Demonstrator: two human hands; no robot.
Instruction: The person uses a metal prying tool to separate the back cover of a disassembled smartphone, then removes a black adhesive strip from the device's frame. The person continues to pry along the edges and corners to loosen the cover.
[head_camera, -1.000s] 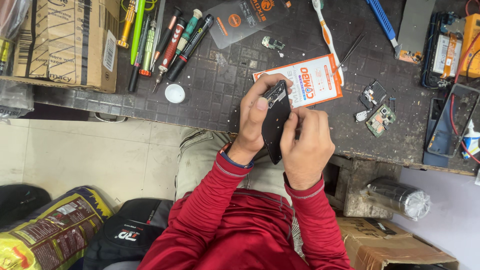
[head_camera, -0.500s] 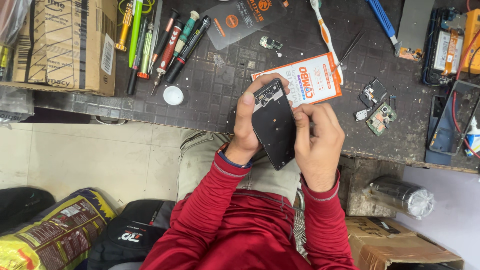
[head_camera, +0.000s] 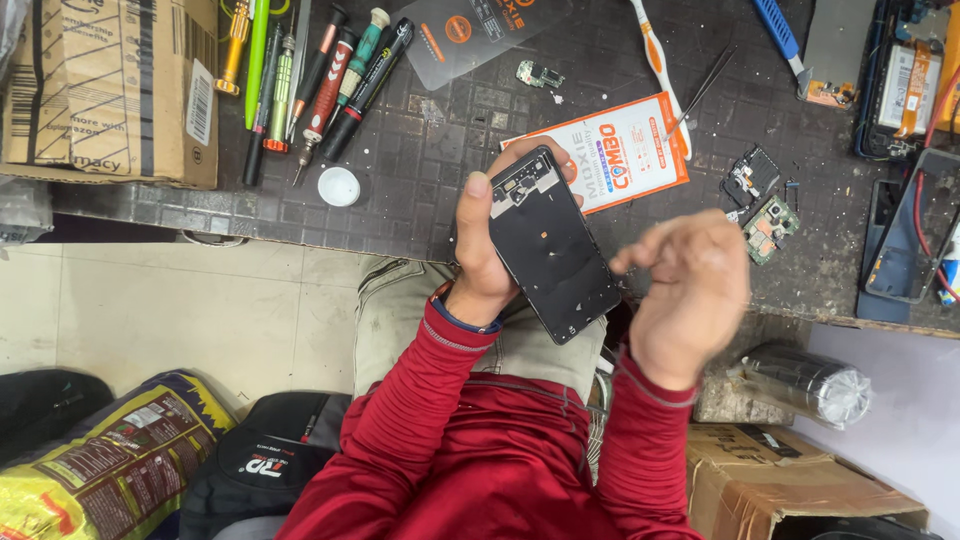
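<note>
1. You are holding the phone (head_camera: 550, 245) in your left hand (head_camera: 485, 245), fingers wrapped behind it and thumb lying along its near edge; its opened back is facing up.
2. The phone is hovering over the front edge of the bench (head_camera: 420, 150), tilted, its top end overlapping the orange packet (head_camera: 625, 150).
3. Your right hand (head_camera: 690, 290) is sitting just right of the phone, apart from it, fingers loosely curled and holding nothing; it is blurred.
4. Circuit boards (head_camera: 760, 205) are lying right of the packet.
5. Tweezers (head_camera: 700, 90) and a toothbrush (head_camera: 655, 60) are lying above the packet.
6. A white cap (head_camera: 339, 186) is resting left of the phone, below a row of screwdrivers (head_camera: 320, 85).
7. A cardboard box (head_camera: 110, 85) is standing left of the screwdrivers.
</note>
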